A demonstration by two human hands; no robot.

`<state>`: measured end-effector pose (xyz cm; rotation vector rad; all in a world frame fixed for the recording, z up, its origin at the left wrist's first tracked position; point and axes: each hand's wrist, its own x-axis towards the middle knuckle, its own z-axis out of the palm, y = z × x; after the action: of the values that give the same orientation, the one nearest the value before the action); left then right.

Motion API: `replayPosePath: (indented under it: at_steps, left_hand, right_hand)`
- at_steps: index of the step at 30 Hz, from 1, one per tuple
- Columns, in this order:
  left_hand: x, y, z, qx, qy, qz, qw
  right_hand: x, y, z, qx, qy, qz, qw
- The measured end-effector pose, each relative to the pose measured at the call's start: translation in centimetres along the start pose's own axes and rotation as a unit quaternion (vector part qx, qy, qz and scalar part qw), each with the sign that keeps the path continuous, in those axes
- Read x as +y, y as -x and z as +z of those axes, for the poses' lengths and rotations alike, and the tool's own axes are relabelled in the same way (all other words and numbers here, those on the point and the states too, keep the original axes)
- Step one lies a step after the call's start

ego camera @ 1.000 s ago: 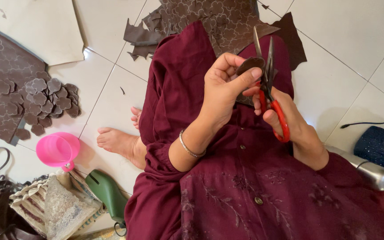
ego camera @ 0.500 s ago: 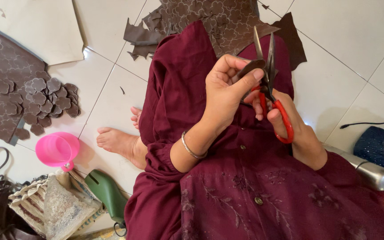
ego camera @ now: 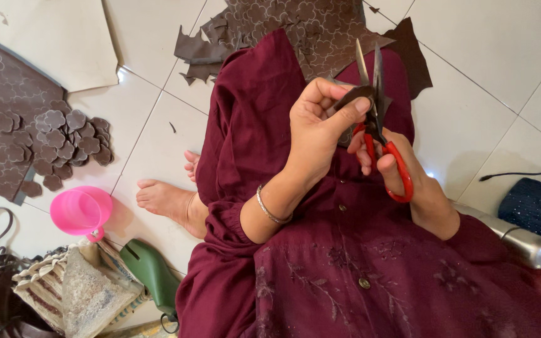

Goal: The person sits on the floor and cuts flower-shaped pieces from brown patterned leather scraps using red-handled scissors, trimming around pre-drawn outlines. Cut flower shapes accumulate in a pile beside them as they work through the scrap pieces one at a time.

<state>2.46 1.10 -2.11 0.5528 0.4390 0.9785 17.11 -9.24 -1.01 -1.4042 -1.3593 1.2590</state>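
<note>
Head view, looking down at a seated person in a maroon dress. I noted the left hand (ego camera: 317,134) closed on a small dark brown leather-like piece (ego camera: 353,97), pinched between thumb and fingertips at upper centre of the frame. The right hand (ego camera: 402,178) was wrapped through the red loops of a pair of red-handled steel scissors (ego camera: 377,125), blades nearly together and pointing up, right against the piece.

Progress, by my reading: a heap of finished brown flower-shaped cutouts (ego camera: 64,144) lay at left on the large patterned brown sheet (ego camera: 1,106), so a good batch was done. More patterned brown material (ego camera: 302,31) with ragged offcuts sat at top centre, so plenty was left. The held piece looked thin, curved and partly trimmed; its outline was mostly hidden by fingers.

A pink plastic cup (ego camera: 81,211) stood at lower left.
</note>
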Motion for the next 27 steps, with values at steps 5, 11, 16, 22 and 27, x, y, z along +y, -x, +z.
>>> replayPosePath:
  at_steps: [5, 11, 16, 22, 27]
  left_hand:
    - [0.2, 0.2, 0.1, 0.001, 0.001, -0.02, 1.0]
    - [0.1, 0.0, 0.0, -0.002, -0.015, -0.013, 1.0]
    - [-0.4, -0.4, -0.4, 0.002, -0.01, -0.012, 1.0]
    - [-0.6, -0.7, -0.8, 0.012, -0.026, -0.014, 0.999]
    - [-0.9, -0.9, -1.0, 0.016, -0.047, -0.026, 0.998]
  right_hand:
    - [-0.8, -0.1, -0.2, -0.029, -0.029, 0.002, 0.999]
    - [-0.1, 0.3, -0.5, -0.021, -0.029, 0.01, 0.999]
    - [1.2, 0.4, -0.5, -0.008, -0.053, 0.053, 0.997]
    - [0.3, 0.0, -0.8, -0.033, -0.031, 0.03, 0.999]
    - [0.6, 0.2, -1.4, -0.048, -0.055, 0.016, 0.997]
